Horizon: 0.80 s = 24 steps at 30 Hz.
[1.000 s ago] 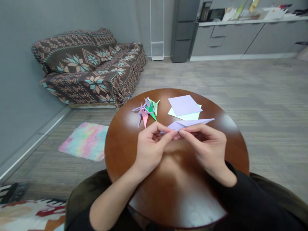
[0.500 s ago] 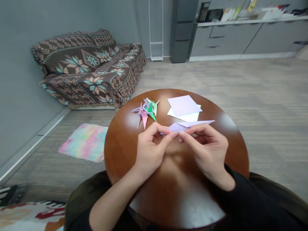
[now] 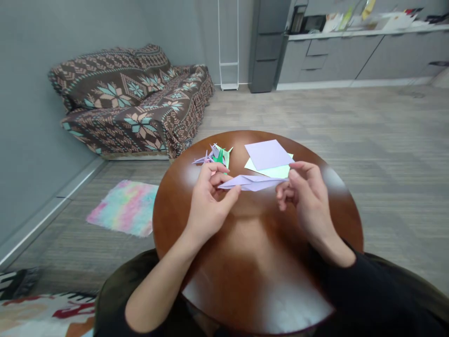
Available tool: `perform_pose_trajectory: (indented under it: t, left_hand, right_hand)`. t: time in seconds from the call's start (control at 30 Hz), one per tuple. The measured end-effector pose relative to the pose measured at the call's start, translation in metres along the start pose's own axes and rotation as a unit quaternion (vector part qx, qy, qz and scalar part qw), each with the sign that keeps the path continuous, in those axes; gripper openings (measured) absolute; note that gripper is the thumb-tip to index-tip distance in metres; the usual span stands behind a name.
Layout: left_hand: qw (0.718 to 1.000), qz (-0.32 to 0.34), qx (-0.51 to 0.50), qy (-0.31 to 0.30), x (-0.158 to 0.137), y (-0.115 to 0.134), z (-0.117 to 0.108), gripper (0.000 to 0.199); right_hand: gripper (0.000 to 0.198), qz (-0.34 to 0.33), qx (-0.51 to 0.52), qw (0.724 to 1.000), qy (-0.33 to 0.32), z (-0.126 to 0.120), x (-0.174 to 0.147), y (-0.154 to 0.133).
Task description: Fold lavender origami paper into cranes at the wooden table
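In a grey room, from the head view, a round brown desk carries a cluster of folded paper cranes at far left and, right of it, a lilac sheet overlapping a pale green sheet. Above the desk's middle, a long folded lilac paper lies level between the hands: the left hand pinches its left end, thumb in front; the right hand is half curled, thumb and forefinger nearly together at the right tip, their grip unclear. Half a second ago the fingertips met mid-paper; now the hands are apart, the left one partly covering the cranes.
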<state>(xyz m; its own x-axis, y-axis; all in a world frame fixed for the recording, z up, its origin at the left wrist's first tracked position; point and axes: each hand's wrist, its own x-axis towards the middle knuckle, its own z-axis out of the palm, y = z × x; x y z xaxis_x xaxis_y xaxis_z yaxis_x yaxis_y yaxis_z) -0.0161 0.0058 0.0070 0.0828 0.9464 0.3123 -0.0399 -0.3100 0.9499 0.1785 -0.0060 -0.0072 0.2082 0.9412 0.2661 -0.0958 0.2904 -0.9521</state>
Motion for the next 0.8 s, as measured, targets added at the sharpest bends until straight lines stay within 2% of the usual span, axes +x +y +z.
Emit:
perform_pose_trajectory:
  t: [0.07, 0.13, 0.17, 0.23, 0.27, 0.3, 0.4, 0.5, 0.57, 0.7, 0.8]
  left_hand:
    - [0.996, -0.007, 0.052, -0.077, 0.005, 0.0, -0.007, 0.033]
    - [0.986, -0.016, 0.089, -0.139, 0.006, 0.001, -0.009, 0.036]
    - [0.981, -0.021, 0.098, -0.163, 0.005, 0.001, -0.007, 0.038]
    - [0.976, -0.036, 0.089, -0.193, 0.002, 0.002, -0.003, 0.04]
    - [0.977, -0.047, 0.072, -0.194, 0.002, 0.001, -0.001, 0.041]
    - [0.98, -0.061, 0.048, -0.184, 0.001, 0.0, 0.001, 0.041]
    - [0.988, -0.103, -0.042, -0.106, 0.003, -0.005, 0.004, 0.043]
    - [0.984, -0.127, -0.119, -0.041, 0.003, -0.012, 0.006, 0.041]
    - [0.975, -0.145, -0.167, -0.03, 0.001, -0.013, 0.008, 0.034]
    - [0.942, -0.199, -0.264, -0.052, -0.006, -0.011, 0.015, 0.025]
    - [0.942, -0.219, -0.247, -0.051, -0.008, -0.01, 0.016, 0.025]
  right_hand:
    - [0.02, -0.047, -0.107, 0.993, 0.028, -0.015, 0.013, -0.003]
    - [0.013, -0.109, -0.225, 0.968, 0.003, -0.024, 0.02, -0.008]
    - [0.012, -0.113, -0.246, 0.961, -0.055, -0.024, 0.021, -0.01]
    - [0.011, -0.078, -0.214, 0.953, -0.2, -0.02, 0.017, -0.012]
    - [0.009, -0.055, -0.183, 0.949, -0.252, -0.016, 0.013, -0.012]
    - [0.006, -0.056, -0.166, 0.948, -0.265, -0.012, 0.01, -0.01]
    - [0.008, -0.111, -0.132, 0.969, -0.178, 0.001, 0.0, -0.004]
    - [0.001, -0.111, -0.113, 0.981, -0.112, 0.011, -0.006, -0.001]
    - [0.002, -0.112, -0.108, 0.984, -0.087, 0.016, -0.01, -0.001]
    - [0.007, -0.129, -0.116, 0.984, -0.031, 0.022, -0.017, 0.001]
    - [0.006, -0.124, -0.134, 0.983, -0.034, 0.022, -0.019, 0.003]
